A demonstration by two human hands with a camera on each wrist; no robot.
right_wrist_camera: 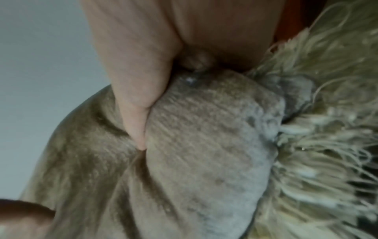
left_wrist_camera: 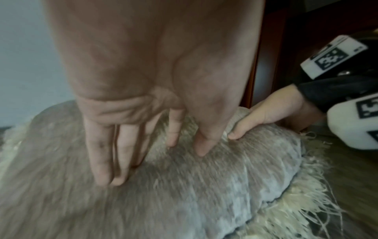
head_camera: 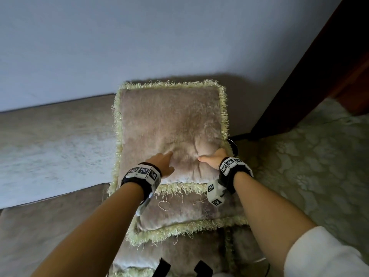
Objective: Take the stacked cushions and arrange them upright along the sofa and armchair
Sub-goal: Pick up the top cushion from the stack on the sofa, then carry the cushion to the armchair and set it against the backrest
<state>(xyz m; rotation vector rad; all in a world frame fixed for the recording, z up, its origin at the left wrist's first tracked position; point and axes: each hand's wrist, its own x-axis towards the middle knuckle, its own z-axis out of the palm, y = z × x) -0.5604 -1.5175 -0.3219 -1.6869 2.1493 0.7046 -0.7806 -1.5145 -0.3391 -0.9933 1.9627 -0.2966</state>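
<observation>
So you had both hands on the top cushion (head_camera: 171,124) of the stack, which sat at the right end of the sofa (head_camera: 50,148), hard up against the pale wall (head_camera: 139,37). That cushion was the pinkish-beige plush one with the shaggy cream fringe (head_camera: 179,187) all round, lying flat on a second cushion (head_camera: 179,212) of the same kind, with a third one (head_camera: 179,252) poking out below that nearer you.

Your left hand (head_camera: 162,163) was spread flat on the plush near the front edge, fingers (left_wrist_camera: 102,161) straight and slightly apart, tips pressing into the pile, not gripping anything. Your right hand (head_camera: 212,158) was at the cushion's front right corner, and that one did have hold: the thumb (right_wrist_camera: 135,113) dug into the top face, making a deep crease, while the other fingers went round the edge where the fringe starts. You couldn't see those fingers in any view, they were tucked behind the fabric.

The two hands were close together, thumb tips near each other but not touching. Both wrists had the black bands with the white marker cubes (head_camera: 215,193). To your right there was a pale floral-textured cover (head_camera: 309,156) and a dark wooden upright (head_camera: 311,66) running up past the cushion corner.
</observation>
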